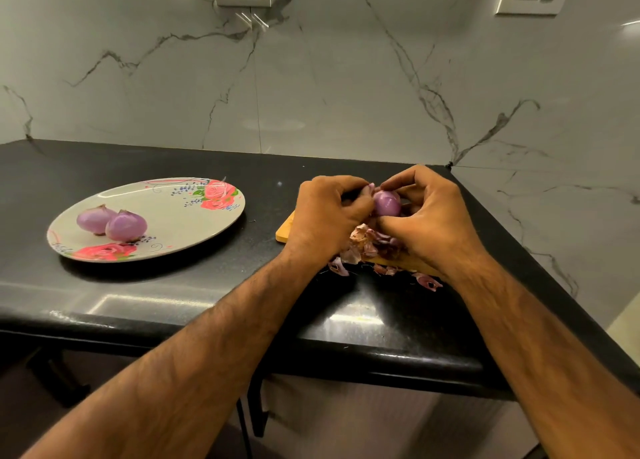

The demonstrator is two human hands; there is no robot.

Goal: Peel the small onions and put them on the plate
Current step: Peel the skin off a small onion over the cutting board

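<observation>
1. The left hand (329, 212) is curled, its fingertips gripping the small onion (387, 203) from that hand's right side and pinching a flap of pale skin at the onion's top.
2. The right hand (429, 216) grasps the same onion from the other side, with fingers arched over the top and the thumb pressed in below.
3. The small onion sits between the two hands, held off the surface. Its visible face is smooth and purple.
4. Directly beneath the hands lies a heap of peels (370, 242), dry brown and purple, on a wooden board (284, 231) whose corner shows just left of the left wrist.
5. A few loose skin scraps (337, 266) lie on the black counter (173, 295) nearer the person than the hands, beside both wrists.
6. Well to the left of the left hand stands the plate (180, 216), grey with red roses.
7. On the plate's far-left part rest one peeled onion (95, 219) and a second peeled onion (126, 225), touching each other.
8. Beyond the hands rises a marble-veined wall (311, 94).
</observation>
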